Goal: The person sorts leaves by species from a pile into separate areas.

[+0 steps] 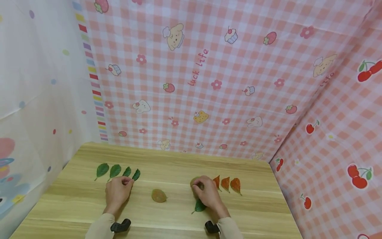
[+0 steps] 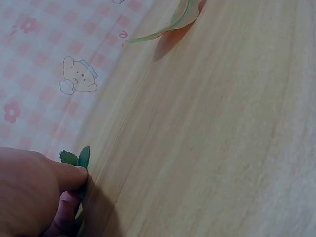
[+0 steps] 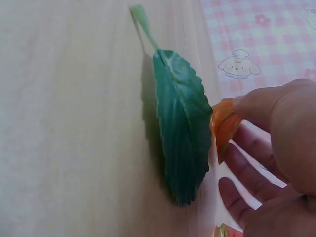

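At the left, my left hand (image 1: 117,191) pinches a small dark green leaf (image 1: 136,174) between thumb and fingers; its tip shows past the thumb in the left wrist view. That leaf stands at the right end of a row with other green leaves (image 1: 114,171). My right hand (image 1: 207,191) pinches a leaf (image 3: 226,123) that looks orange in the right wrist view and yellowish-brown from the head. Below this hand lies a larger toothed green leaf (image 3: 182,128), partly covered by the hand in the head view. Between both hands rests a green-orange leaf (image 1: 159,196).
Several orange-red leaves (image 1: 225,184) lie in a row just right of my right hand. The wooden tabletop (image 1: 167,222) meets a pink checked cloth (image 1: 185,109) at the back, with more cloth hanging at both sides.
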Demonstrator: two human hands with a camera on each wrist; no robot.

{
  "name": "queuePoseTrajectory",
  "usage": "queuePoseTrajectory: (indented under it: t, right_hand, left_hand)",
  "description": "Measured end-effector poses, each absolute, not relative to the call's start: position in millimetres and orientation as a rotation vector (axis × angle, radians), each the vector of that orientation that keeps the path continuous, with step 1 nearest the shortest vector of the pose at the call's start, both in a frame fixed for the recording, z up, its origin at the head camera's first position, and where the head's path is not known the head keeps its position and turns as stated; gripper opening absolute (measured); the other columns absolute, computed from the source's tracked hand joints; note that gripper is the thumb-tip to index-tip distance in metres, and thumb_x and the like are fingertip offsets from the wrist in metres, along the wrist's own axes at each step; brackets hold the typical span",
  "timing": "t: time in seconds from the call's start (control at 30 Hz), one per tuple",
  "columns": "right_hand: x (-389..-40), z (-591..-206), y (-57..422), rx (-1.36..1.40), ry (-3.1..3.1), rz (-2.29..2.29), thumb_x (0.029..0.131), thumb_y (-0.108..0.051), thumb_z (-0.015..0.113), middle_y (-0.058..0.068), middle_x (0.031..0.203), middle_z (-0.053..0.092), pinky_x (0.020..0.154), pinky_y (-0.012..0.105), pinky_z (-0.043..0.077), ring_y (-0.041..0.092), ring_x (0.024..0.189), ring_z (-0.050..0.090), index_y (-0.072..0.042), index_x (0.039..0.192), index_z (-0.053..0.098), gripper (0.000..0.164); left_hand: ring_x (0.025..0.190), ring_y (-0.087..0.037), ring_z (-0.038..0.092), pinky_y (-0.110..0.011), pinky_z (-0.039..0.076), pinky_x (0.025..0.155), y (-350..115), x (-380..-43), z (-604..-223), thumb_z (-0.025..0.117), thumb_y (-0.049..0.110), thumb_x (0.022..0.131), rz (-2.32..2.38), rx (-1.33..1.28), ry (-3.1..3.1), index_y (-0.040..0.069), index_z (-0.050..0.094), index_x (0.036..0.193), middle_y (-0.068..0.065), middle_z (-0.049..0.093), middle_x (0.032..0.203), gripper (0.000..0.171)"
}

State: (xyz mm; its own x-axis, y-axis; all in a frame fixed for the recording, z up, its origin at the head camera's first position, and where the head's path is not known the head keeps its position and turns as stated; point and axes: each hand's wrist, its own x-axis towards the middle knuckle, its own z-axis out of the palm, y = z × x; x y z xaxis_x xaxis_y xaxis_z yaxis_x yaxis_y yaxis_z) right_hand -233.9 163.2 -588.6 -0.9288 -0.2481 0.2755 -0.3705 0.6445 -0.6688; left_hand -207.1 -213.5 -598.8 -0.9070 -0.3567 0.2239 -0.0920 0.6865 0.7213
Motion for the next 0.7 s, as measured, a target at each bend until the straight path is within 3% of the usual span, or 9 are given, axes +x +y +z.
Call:
queuePoseTrajectory:
  t: [0.23,0.4,0.53,0.7]
  right_hand:
    - [-225,-579,166,0.446,-2.572,1.402,0.102,-0.007,0.083,0.001,0.091,0.075,0.075,0.019,0.053,0.003,0.081,0.062,-0.012,0.102,0.084,0.006]
    - [-220,-572,168,0.426,-2.491,1.62,0.104,-0.008,0.081,0.015,0.087,0.08,0.072,0.019,0.053,0.002,0.072,0.063,-0.008,0.104,0.084,0.004]
    - [-215,-567,170,0.446,-2.488,1.673,0.105,-0.01,0.08,0.022,0.092,0.082,0.076,0.021,0.059,0.014,0.073,0.074,-0.006,0.108,0.083,0.005]
    - [-210,-563,172,0.455,-2.481,1.729,0.105,-0.008,0.079,0.021,0.1,0.086,0.082,0.023,0.065,0.034,0.087,0.083,-0.002,0.112,0.082,0.009]
  left_hand:
    - [0.084,-0.039,0.078,-0.053,0.057,0.079,-213,-209,-599,0.084,0.015,0.098,-1.073,0.351,-2.544,0.001,0.087,0.094,-0.015,0.084,0.086,0.014]
    - [0.082,-0.038,0.077,-0.052,0.057,0.078,-214,-210,-601,0.085,0.015,0.097,-1.071,0.36,-2.534,0.001,0.086,0.093,-0.014,0.083,0.084,0.015]
    - [0.083,-0.038,0.077,-0.052,0.057,0.077,-213,-209,-601,0.085,0.015,0.098,-1.074,0.354,-2.537,0.0,0.086,0.093,-0.015,0.083,0.085,0.016]
    - [0.084,-0.039,0.077,-0.053,0.057,0.079,-213,-207,-599,0.084,0.015,0.099,-1.082,0.351,-2.547,0.0,0.086,0.094,-0.017,0.084,0.087,0.016]
